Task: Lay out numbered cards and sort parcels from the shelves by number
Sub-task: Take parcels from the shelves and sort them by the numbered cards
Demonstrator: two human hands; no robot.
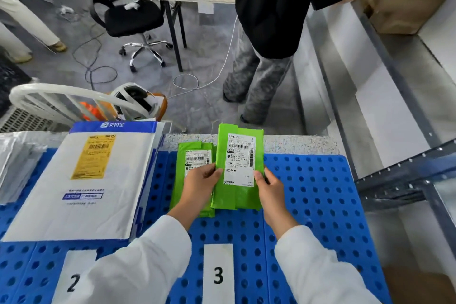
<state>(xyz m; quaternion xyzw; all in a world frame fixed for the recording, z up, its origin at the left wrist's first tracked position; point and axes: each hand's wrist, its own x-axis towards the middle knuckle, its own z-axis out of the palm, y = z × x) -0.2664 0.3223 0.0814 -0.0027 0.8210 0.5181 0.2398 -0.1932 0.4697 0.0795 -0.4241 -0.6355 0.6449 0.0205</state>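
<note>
Overlapping a second green parcel [191, 155] on the blue table [311, 195] beyond card 3 [218, 275], the upper green parcel [238, 195] is gripped at its side edges by the left hand [199, 189] and right hand [270, 191].

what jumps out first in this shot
The left hand and right hand grip a bright green parcel at the centre of the blue perforated mat, overlapping a second green parcel. A big white mailer with a yellow label lies to their left; card 2 and card 3 sit at the near edge.
</note>
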